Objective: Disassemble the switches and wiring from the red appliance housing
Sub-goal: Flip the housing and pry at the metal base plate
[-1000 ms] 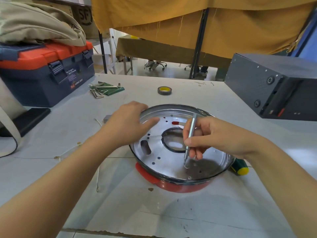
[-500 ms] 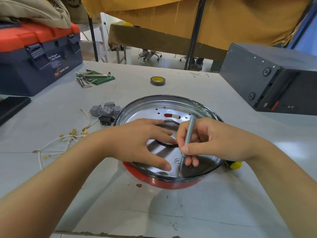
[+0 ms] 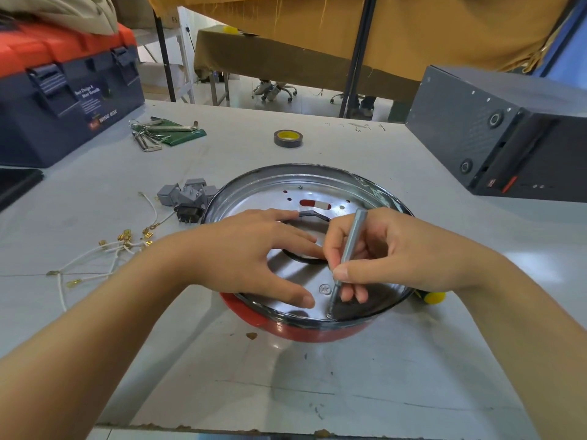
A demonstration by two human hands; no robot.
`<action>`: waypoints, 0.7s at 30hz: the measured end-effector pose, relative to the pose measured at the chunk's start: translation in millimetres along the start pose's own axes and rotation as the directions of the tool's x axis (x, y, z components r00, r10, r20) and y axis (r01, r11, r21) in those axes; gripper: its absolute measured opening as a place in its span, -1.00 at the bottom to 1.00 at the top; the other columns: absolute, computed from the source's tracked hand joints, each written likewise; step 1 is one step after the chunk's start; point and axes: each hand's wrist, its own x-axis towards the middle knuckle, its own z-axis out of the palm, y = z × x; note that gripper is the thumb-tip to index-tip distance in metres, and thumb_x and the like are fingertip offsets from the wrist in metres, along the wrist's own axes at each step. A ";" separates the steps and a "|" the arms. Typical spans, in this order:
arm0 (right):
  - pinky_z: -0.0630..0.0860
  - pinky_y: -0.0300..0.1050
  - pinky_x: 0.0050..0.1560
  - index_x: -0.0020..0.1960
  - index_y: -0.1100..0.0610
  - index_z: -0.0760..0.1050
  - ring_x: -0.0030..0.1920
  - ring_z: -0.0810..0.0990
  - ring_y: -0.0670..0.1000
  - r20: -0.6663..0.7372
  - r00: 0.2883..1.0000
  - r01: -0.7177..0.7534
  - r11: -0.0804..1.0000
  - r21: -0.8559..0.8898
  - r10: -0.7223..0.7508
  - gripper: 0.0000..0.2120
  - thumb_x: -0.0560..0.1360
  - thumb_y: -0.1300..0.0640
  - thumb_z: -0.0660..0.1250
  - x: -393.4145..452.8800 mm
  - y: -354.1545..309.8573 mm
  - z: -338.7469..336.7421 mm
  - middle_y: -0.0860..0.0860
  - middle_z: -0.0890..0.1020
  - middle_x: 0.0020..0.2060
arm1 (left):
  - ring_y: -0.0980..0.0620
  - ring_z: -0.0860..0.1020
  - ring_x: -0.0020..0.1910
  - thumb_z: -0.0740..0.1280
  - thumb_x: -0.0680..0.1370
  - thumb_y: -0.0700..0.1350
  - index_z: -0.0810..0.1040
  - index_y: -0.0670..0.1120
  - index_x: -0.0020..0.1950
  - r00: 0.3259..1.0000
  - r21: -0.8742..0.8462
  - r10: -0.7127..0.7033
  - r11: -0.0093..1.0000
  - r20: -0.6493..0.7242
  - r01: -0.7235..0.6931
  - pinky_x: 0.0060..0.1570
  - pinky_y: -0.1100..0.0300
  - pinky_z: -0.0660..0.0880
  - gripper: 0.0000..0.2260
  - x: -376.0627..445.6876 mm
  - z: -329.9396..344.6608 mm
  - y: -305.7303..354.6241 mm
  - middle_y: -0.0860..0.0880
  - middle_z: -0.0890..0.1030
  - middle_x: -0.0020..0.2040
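Note:
The red appliance housing [image 3: 305, 331] lies on the white table, its shiny metal inner plate [image 3: 317, 192] facing up with a round centre hole. My left hand [image 3: 254, 255] lies flat on the plate with fingers spread. My right hand [image 3: 390, 252] grips a slim grey screwdriver [image 3: 349, 246] like a pen, its tip down on a screw [image 3: 329, 315] near the plate's front rim. Left of the housing lie several grey switches [image 3: 187, 193], a black socket [image 3: 189, 214] and loose white wires with brass terminals [image 3: 104, 252].
A blue and red toolbox [image 3: 66, 90] stands at the back left, hex keys on a green pouch [image 3: 165, 130] beside it. A tape roll [image 3: 288, 138] lies behind the housing. A dark grey computer case [image 3: 505, 138] sits at the right. A yellow-capped screwdriver handle [image 3: 432, 296] pokes out beside the housing.
My left hand moved from the plate's left rim onto its middle and front. The screwdriver tip shifted toward the front rim onto a screw. The camera tilted, uncovering the switches and wires.

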 end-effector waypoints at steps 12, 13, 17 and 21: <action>0.52 -0.25 -0.23 -0.20 0.04 0.51 -0.39 0.59 -0.05 -0.022 1.000 0.020 1.000 0.009 -0.020 -0.90 0.48 0.20 0.34 -0.3 2.3 2.6 0.02 0.65 -0.37 | 0.21 -0.02 0.52 0.28 0.42 0.33 0.37 0.34 0.34 1.000 -0.006 -0.005 1.000 0.001 0.005 0.47 0.01 0.09 -0.51 -0.1 -0.1 0.6 0.41 0.32 0.38; 0.52 -0.25 -0.24 -0.20 0.03 0.51 -0.40 0.58 -0.05 -0.028 0.999 0.024 1.000 0.008 -0.024 -0.89 0.48 0.19 0.34 -0.2 2.5 3.1 0.02 0.65 -0.37 | 0.21 -0.02 0.51 0.28 0.42 0.32 0.37 0.34 0.34 1.000 -0.004 -0.007 1.000 0.003 0.007 0.47 0.01 0.09 -0.52 -0.1 -0.2 0.8 0.41 0.31 0.38; 0.51 -0.28 -0.28 -0.21 0.01 0.51 -0.43 0.57 -0.07 -0.053 0.998 0.041 0.999 0.003 -0.040 -0.87 0.48 0.18 0.37 -1.0 2.4 5.3 0.01 0.65 -0.38 | 0.22 -0.02 0.51 0.30 0.43 0.31 0.38 0.34 0.33 1.000 -0.005 -0.015 1.000 0.005 0.015 0.47 0.02 0.10 -0.53 -0.7 0.2 1.4 0.41 0.33 0.37; 0.48 -0.29 -0.33 -0.23 0.06 0.52 -0.44 0.56 -0.05 -0.087 0.995 0.050 0.998 -0.036 -0.053 -0.89 0.45 0.16 0.41 -2.2 0.2 7.3 0.03 0.62 -0.42 | 0.21 0.00 0.51 0.30 0.43 0.31 0.38 0.35 0.32 1.000 -0.007 -0.016 1.000 0.003 0.016 0.45 0.02 0.12 -0.54 -0.9 0.0 1.9 0.40 0.34 0.36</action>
